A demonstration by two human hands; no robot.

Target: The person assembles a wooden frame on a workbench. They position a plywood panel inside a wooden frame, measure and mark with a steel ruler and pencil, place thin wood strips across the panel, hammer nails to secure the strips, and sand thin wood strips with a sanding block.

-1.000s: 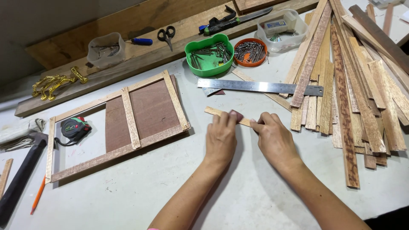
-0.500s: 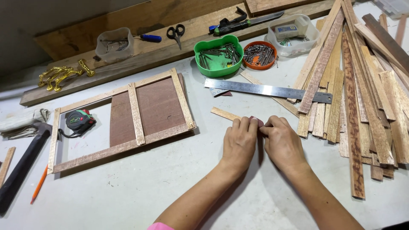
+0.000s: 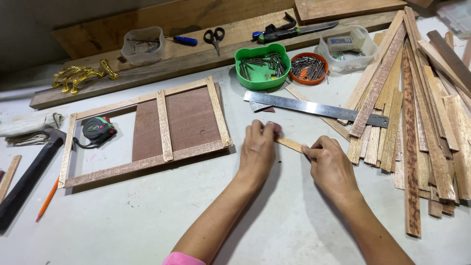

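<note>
A thin light wood strip (image 3: 289, 144) lies on the white table between my two hands. My left hand (image 3: 257, 151) covers its left end, fingers curled over a small reddish-brown piece (image 3: 275, 127) pressed on the strip. My right hand (image 3: 331, 164) pinches the strip's right end between thumb and fingers. A steel ruler (image 3: 314, 108) lies just beyond both hands. A wooden frame (image 3: 164, 128) with a brown panel in its right half rests to the left of my left hand.
A pile of wood strips (image 3: 417, 113) fills the right side. Behind stand a green tub of nails (image 3: 260, 66), an orange dish of nails (image 3: 306, 67), clear containers, scissors (image 3: 214, 37) and a knife. A tape measure (image 3: 97, 130), a hammer (image 3: 29, 176) and a pencil (image 3: 46, 200) lie left.
My hands closed together on the strip half a second ago and have now drawn apart again, the left hand sliding left along it. The strip stays in place.
</note>
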